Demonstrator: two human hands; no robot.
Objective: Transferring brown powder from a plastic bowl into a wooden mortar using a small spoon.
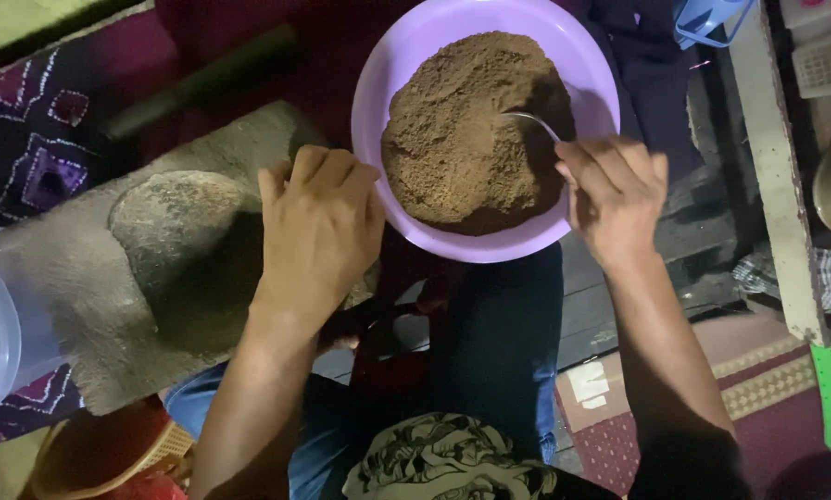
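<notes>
Both hands work at a purple bowl resting by the person's knee. Beside it lies a flat grinding stone on the patterned floor mat. Brown powder heaps high in the bowl. Left hand lies open against the rim; right hand pinches a metal spoon dug into the powder.

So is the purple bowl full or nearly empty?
Full: the purple bowl holds a brown powder mound nearly reaching its rim.
</notes>
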